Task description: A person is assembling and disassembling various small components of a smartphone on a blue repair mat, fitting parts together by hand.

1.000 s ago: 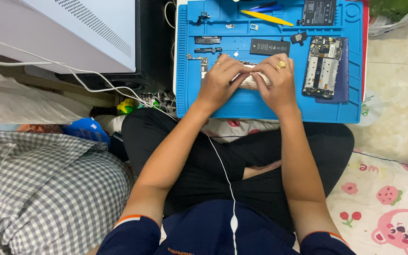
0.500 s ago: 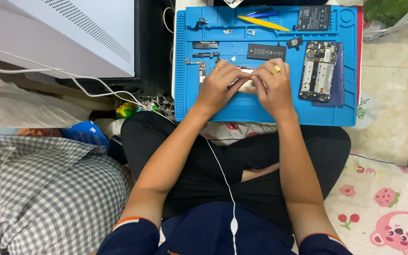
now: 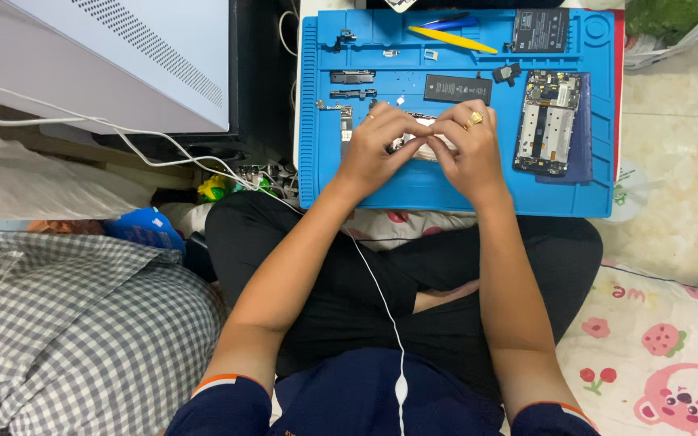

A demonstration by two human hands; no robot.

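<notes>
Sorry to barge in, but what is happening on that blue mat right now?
A person sits cross-legged, both hands together over a small phone part on the blue mat. The left hand and right hand pinch it between them. An opened phone frame, a black battery and a yellow pry tool lie nearby.

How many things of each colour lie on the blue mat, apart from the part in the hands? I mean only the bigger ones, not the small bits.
Black: 2, the battery and the dark slab
Yellow: 1, the pry tool
Blue: 1, the pen
Silver and grey: 1, the open phone frame
Total: 5
</notes>
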